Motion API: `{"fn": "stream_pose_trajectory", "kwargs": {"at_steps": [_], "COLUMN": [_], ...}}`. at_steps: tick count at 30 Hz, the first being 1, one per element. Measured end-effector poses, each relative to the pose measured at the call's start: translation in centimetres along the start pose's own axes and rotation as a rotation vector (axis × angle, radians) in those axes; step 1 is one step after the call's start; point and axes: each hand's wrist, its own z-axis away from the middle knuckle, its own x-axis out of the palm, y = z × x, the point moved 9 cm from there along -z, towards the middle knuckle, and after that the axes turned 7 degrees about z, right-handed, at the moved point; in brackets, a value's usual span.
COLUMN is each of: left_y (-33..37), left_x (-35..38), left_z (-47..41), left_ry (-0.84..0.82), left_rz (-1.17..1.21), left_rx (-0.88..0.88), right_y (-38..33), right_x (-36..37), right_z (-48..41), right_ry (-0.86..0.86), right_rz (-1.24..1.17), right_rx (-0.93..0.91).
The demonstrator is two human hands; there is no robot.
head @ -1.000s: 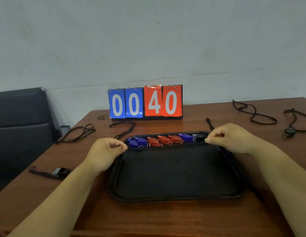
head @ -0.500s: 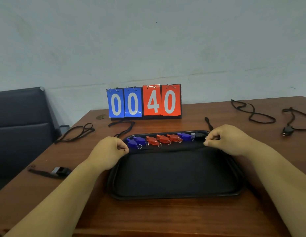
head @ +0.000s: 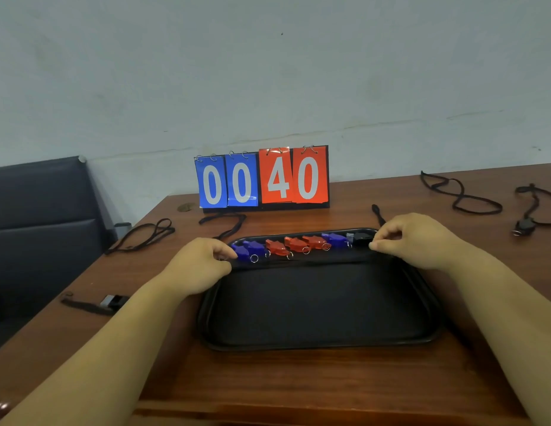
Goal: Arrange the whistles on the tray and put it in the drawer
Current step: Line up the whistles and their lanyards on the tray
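Head view, left hand (head: 200, 261): fingers curled, tips against the end blue whistle (head: 241, 250); grasp unclear.
Right hand (head: 415, 239): fingertips pinched together beside the black whistle (head: 361, 236); grasp unclear.
Tray (head: 317, 342): flat on the desk (head: 298, 379).
Whistles (head: 294, 243): one row along its far edge.
Scoreboard (head: 263, 179): behind, reading 0040.

Whistles (head: 295, 243) rowed on tray (head: 314, 344), left hand (head: 200, 265), right hand (head: 418, 241) at row ends
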Motion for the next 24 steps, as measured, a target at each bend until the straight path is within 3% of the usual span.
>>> {"fn": "stream_pose_trajectory", "kwargs": {"at_steps": [6, 10, 18, 24], "left_y": [1.7, 5.3, 13.9, 18.4], "left_x": [-0.5, 0.6, 6.2, 10.9], "left_z": [0.7, 1.3, 4.0, 7.3], "left_ry": [0.075, 0.048, -0.148, -0.305], "left_rz": [0.086, 0.062, -0.031, -0.043], "left_rx": [0.044, 0.127, 0.33, 0.475], "right_y": [1.7, 3.0, 3.6, 2.6], "right_x": [-2.7, -4.1, -4.4, -1.9], "right_z": [0.6, 2.1, 7.2, 13.0], "right_ry": [0.152, 0.124, -0.077, -0.436], "right_rz": [-0.067, -0.078, 0.009, 0.057], "right_rx": [0.116, 0.234, 0.315, 0.24]}}
